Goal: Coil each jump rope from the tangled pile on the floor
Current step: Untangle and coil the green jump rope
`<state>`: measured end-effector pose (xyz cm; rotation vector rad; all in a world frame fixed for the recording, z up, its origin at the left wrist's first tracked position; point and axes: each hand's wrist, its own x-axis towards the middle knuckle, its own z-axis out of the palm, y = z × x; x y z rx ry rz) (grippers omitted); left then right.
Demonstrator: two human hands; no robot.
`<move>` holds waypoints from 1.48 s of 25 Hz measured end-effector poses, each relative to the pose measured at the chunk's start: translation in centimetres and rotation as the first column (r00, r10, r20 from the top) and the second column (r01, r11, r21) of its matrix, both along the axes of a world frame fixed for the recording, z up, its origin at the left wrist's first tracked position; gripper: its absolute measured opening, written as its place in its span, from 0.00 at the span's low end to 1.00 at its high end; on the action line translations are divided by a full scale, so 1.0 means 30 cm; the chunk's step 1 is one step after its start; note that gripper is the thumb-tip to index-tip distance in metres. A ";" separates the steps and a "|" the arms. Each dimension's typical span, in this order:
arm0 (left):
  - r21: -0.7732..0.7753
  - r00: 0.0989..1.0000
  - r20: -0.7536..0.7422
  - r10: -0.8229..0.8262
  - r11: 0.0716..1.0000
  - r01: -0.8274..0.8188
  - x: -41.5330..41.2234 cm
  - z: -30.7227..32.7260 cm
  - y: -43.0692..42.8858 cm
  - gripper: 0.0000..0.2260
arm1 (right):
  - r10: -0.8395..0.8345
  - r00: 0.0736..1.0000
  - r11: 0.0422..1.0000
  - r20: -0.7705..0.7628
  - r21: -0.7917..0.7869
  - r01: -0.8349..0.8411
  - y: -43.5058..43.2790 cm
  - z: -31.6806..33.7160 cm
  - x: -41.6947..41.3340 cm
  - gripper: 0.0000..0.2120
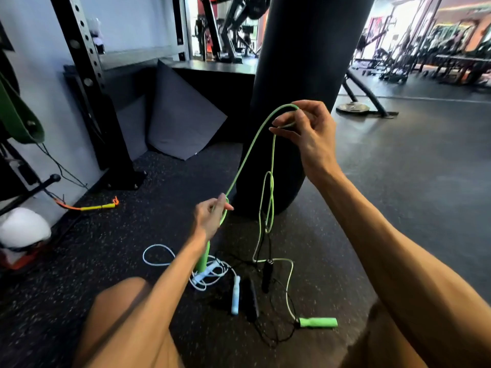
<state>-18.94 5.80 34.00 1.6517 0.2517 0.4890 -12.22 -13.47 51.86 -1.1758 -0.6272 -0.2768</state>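
- Right hand point(305, 131) raised, fingers pinched on a loop of green rope point(248, 155)
- Left hand point(211, 216) lower, clenched on same rope, one green handle point(203, 257) hanging beneath
- Other handle point(318, 322) flat on floor point(106, 248)
- White rope point(159, 254) and black rope point(251, 298) tangled below, beside punching bag point(305, 75)

Green rope point(247, 155), white rope point(156, 254), black handles point(251, 298)

Speckled floor point(111, 251) bears tangled jump ropes point(212, 272).
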 end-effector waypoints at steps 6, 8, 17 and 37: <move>0.135 0.983 0.171 -0.066 0.990 0.043 0.089 0.268 -0.130 0.13 | -0.016 0.988 0.997 0.150 -0.079 0.028 0.059 0.145 0.016 0.06; 0.160 0.977 0.205 -0.062 0.987 0.029 0.131 0.368 -0.148 0.08 | 0.009 0.987 0.995 0.163 -0.098 0.007 0.064 0.178 0.016 0.05; 0.190 0.977 0.196 -0.080 0.981 0.043 0.181 0.447 -0.108 0.04 | -0.167 0.986 0.911 -0.019 -0.386 0.147 -0.001 -0.055 0.047 0.05; -0.065 0.815 0.026 0.578 0.815 -0.576 0.103 0.377 0.267 0.08 | -0.601 0.647 0.799 -0.468 -0.357 0.484 -0.263 -0.410 0.180 0.11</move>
